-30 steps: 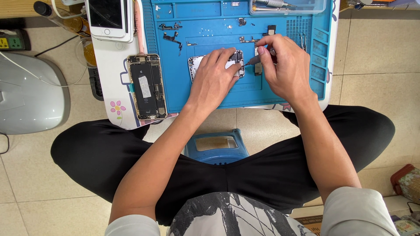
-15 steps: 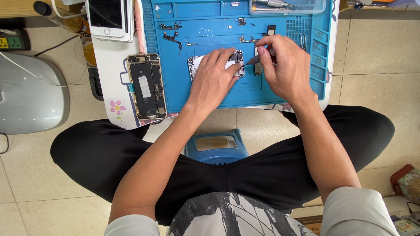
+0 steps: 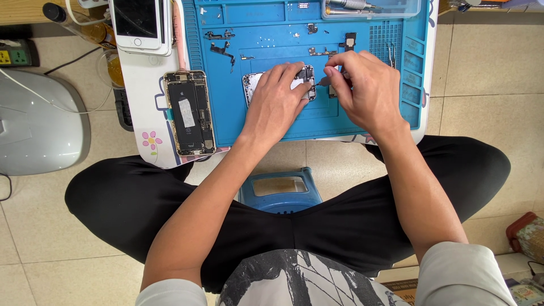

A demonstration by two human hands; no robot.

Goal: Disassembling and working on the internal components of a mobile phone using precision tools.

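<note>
- Far out to the left of both hands, a grey domed device [image 3: 39, 122] sits on the tiled floor, with a power strip [image 3: 17, 54] beyond it.
- Closer in, a white phone [image 3: 140, 24] lies face up at the counter's [image 3: 141, 122] far corner, well apart from the left hand's grip.
- Just left of that grip, an opened phone body [image 3: 189, 112] lies with its battery showing, half on the counter, half on the blue work mat [image 3: 272, 122].
- Between the opened phone body and the far side of the grip, small brackets and flex parts [image 3: 221, 48] are scattered on the mat.
- Left hand [image 3: 277, 99] is pressed flat, fingers spread and curled down onto a small phone chassis [image 3: 252, 85], pinning it to the mat; most of the chassis is hidden under the palm.
- Right hand [image 3: 365, 90] sits just beside it, thumb and fingers pinched shut on a slim dark tool [image 3: 324, 81]; the tip points at the chassis edge right by the left fingertips. Whether it touches, I cannot tell.
- Beyond the right grip, a clear tray with metal tools [image 3: 371, 7] rests at the mat's far edge.
- Right of that grip, tweezers [image 3: 391, 54] lie on the mat's ribbed section.
- Below both hands, near the knees, a blue stool [image 3: 280, 190] peeks out between crossed legs in black trousers.
</note>
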